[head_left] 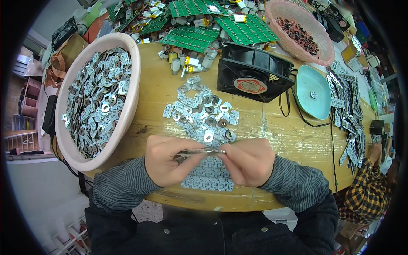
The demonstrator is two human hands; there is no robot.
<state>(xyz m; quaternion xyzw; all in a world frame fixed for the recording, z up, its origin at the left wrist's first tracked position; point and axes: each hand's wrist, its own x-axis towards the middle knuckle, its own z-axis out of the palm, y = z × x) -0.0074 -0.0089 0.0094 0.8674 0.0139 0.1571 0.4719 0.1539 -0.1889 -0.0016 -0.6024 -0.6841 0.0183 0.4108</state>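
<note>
Both hands are closed on a thin circuit board strip (pixel 199 151), seen nearly edge-on above the table. My left hand (pixel 167 160) grips its left part between thumb and fingers. At the right end, the fingertips of my right hand (pixel 250 162) pinch it, partly covering it. Below them on the table lies a white-and-grey panel of small circuit boards (pixel 207 182), its far part hidden by the hands. Just beyond my hands is a loose pile of small separated boards (pixel 199 104), several with round dark or pale discs.
A large white basin (pixel 135 80) full of small boards stands left. Beyond the pile is a black fan (pixel 255 72), with a turquoise tray (pixel 312 85) and stacked board strips (pixel 346 110) to its right. Green panels (pixel 191 38) and a pink basket (pixel 280 29) lie farther back. A co-worker's sleeve (pixel 361 195) shows right.
</note>
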